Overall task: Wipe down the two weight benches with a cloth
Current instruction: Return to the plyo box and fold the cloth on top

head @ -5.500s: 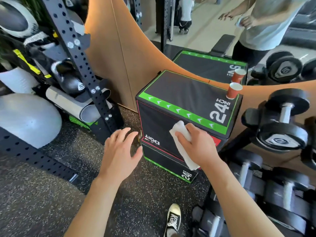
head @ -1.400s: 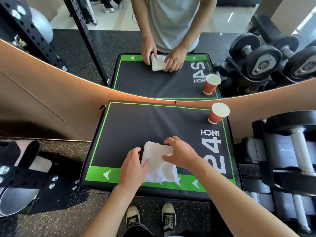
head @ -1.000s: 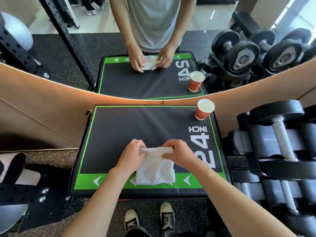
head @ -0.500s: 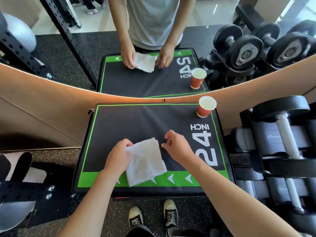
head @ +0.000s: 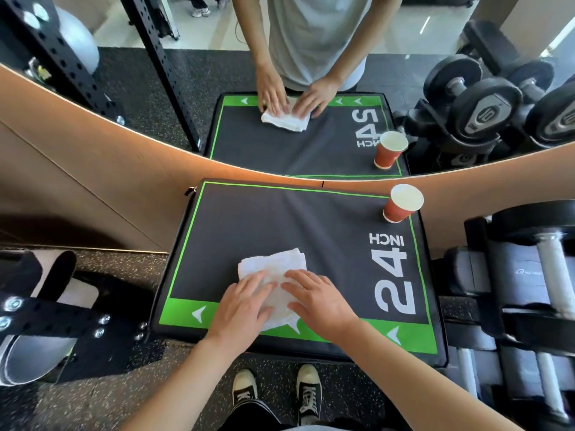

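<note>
Both the left hand (head: 245, 306) and right hand (head: 317, 301) lay flat, grip wide, pressing the folded cloth (head: 273, 269) onto the black box top (head: 280, 222), evidently smoothing it before wiping.

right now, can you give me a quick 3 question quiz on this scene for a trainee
1. True or false: both hands rest flat on the white cloth.
2. Where does the red paper cup stand on the black box?
A. near left corner
B. far right corner
C. centre
3. Fill in: the big number printed on the box top is ___.

Key:
1. True. The left hand and right hand both press on the cloth, fingers spread, with no closed grip.
2. B, by the mirror, upright.
3. 24
</note>
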Demonstrator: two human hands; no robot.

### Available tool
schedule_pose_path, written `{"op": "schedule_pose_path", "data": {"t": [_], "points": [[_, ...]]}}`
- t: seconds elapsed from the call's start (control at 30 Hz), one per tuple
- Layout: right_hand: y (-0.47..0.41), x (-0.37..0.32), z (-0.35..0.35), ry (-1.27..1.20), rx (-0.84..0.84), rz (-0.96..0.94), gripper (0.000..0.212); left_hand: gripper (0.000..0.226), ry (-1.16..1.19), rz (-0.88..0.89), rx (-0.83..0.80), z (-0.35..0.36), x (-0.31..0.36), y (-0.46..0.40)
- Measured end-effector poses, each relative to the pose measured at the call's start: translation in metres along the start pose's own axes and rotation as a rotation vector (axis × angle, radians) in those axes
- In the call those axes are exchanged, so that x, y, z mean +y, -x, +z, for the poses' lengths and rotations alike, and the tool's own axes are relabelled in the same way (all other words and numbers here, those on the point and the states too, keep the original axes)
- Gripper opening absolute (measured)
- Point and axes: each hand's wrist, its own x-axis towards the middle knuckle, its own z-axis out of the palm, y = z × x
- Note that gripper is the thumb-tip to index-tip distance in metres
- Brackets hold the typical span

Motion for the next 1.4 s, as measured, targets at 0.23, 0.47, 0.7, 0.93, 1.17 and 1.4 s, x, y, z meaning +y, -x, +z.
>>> {"op": "schedule_pose_path", "data": {"t": [0.23, 0.47, 0.7, 0.93, 1.17, 1.4], "points": [[-0.03, -0.009, 0.021, 0.04, 0.023, 0.047, 0.047, 0.056, -0.053, -0.056, -0.06, -0.004, -0.037, -0.011], [-0.092, -0.027, 0.034, 0.042, 0.034, 0.152, 0.048, 0.058, -0.006, -0.003, -0.104, -0.026, -0.105, -0.046], [-0.163, -0.048, 0.042, 0.044, 0.052, 0.282, 0.049, 0.061, 0.077, 0.081, -0.139, -0.055, -0.172, -0.1], [-0.219, -0.053, 0.042, 0.02, 0.065, 0.382, 0.049, 0.061, 0.095, 0.145, -0.129, -0.067, -0.215, -0.146], [-0.235, -0.054, 0.037, 0.018, 0.065, 0.409, 0.046, 0.061, 0.117, 0.141, -0.108, -0.072, -0.22, -0.158], [-0.209, -0.061, 0.029, -0.01, 0.06, 0.476, 0.052, 0.061, 0.045, 0.076, -0.064, -0.09, -0.181, -0.138]]}}
